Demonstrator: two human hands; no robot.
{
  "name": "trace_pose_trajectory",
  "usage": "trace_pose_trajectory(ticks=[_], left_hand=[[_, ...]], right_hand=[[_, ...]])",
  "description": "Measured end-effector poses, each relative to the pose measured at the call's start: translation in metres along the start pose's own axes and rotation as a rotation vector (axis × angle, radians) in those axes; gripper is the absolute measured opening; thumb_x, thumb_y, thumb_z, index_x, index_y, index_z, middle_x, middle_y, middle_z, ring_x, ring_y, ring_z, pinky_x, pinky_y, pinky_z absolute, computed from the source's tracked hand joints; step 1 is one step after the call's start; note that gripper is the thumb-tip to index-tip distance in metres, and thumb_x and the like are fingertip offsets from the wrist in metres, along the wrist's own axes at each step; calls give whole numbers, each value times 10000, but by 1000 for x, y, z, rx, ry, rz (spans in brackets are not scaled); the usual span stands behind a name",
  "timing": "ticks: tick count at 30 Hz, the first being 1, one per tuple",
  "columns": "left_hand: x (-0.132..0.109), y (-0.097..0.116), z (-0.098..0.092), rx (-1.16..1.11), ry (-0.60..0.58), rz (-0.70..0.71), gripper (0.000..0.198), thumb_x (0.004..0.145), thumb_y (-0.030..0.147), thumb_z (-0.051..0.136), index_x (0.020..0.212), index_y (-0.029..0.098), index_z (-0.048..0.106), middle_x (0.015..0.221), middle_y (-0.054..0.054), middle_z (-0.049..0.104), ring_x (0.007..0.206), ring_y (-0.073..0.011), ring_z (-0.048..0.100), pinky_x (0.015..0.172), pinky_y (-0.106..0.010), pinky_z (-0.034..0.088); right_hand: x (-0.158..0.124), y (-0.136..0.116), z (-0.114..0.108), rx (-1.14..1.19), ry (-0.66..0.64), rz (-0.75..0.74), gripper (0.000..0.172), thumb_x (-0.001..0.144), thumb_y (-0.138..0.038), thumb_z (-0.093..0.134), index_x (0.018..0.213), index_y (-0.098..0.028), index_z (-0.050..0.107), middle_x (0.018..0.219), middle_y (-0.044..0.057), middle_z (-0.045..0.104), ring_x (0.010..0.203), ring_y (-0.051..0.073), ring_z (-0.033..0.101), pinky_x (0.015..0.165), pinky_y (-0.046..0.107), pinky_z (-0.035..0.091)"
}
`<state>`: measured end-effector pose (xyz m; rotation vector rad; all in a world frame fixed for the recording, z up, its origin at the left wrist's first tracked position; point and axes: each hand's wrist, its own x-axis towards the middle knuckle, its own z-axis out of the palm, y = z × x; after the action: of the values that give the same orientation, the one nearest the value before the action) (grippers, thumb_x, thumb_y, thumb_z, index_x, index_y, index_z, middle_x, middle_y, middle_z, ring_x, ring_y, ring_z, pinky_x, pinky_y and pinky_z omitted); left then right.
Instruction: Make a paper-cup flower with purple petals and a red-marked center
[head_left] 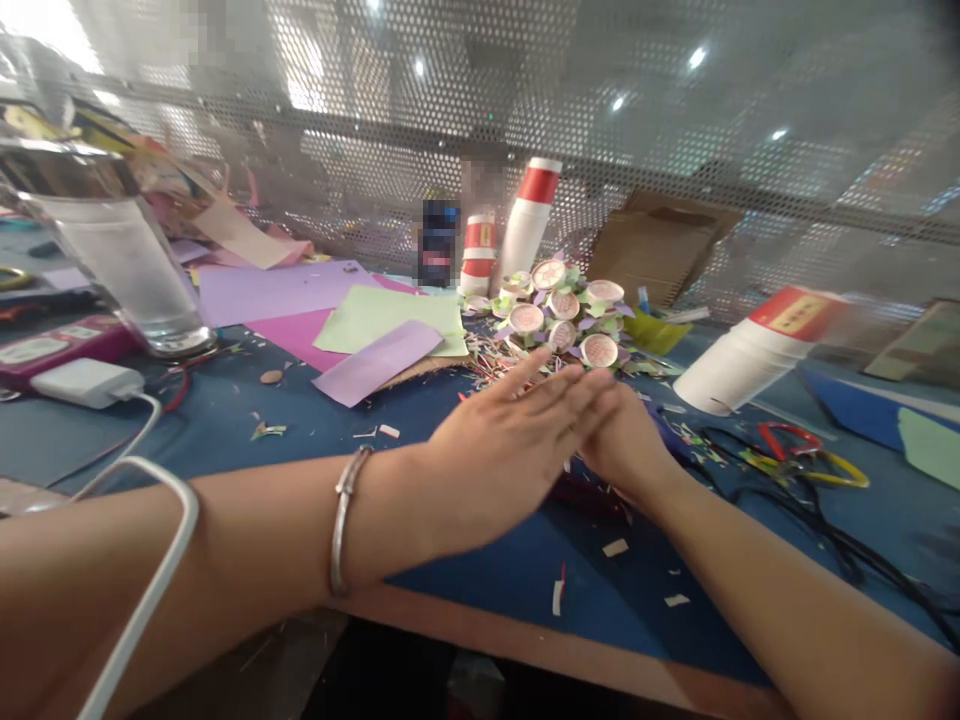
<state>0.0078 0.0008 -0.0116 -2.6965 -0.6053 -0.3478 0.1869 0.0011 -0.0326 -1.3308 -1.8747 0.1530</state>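
Observation:
My left hand [499, 465], with a silver bangle [346, 520] on its wrist, reaches across the table edge-on with fingers stretched out. Its fingertips lie over my right hand [628, 432], whose fingers are mostly hidden behind it. I see nothing held in the left hand; what the right may hold is out of sight. Just beyond the fingers sits a pile of small round cup bottoms [562, 305] with green and purple paper bits attached. Thin paper shreds [487, 368] lie under and around the pile.
Coloured paper sheets [277, 290] spread behind my left hand. At left stand a clear bottle [139, 265] and a white charger [88, 383], its cable crossing my forearm. Stacked paper cups [527, 225] stand behind; another stack [750, 345] leans at right. Scissors [799, 450] and black cables [825, 530] lie right.

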Motion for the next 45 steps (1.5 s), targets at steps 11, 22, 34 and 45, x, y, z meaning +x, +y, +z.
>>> trace_pose_trajectory(ticks=[11, 22, 34, 45], left_hand=[[-30, -133, 18, -297, -43, -691, 896, 858, 582, 636, 1564, 107, 357, 1433, -229, 569, 1338, -394, 526, 1089, -518, 445], [-33, -141, 12, -378, -262, -734, 909, 838, 496, 638, 1611, 170, 287, 1294, -138, 717, 1200, -346, 652, 995, -426, 478], [-45, -144, -5, -565, -155, -669, 928, 713, 187, 691, 1572, 164, 339, 1085, -82, 786, 868, -240, 746, 714, -311, 539], [-51, -147, -23, -385, 325, -738, 540, 890, 219, 583, 1426, 211, 527, 1054, -42, 742, 838, -183, 630, 766, -341, 479]], right_hand=[[11, -11, -8, 71, -79, 117, 302, 961, -439, 606, 811, -204, 721, 584, -17, 623, 482, 112, 526, 483, 264, 398], [9, -15, -9, 31, -155, 137, 297, 964, -449, 575, 862, -212, 722, 630, -11, 636, 530, 126, 518, 507, 277, 381], [7, -17, -9, -6, -170, 114, 295, 961, -453, 584, 865, -215, 729, 689, 9, 680, 568, 133, 509, 513, 281, 365], [8, -19, -8, 17, -170, 88, 291, 966, -454, 590, 864, -221, 733, 730, 16, 702, 585, 143, 528, 530, 284, 392]])
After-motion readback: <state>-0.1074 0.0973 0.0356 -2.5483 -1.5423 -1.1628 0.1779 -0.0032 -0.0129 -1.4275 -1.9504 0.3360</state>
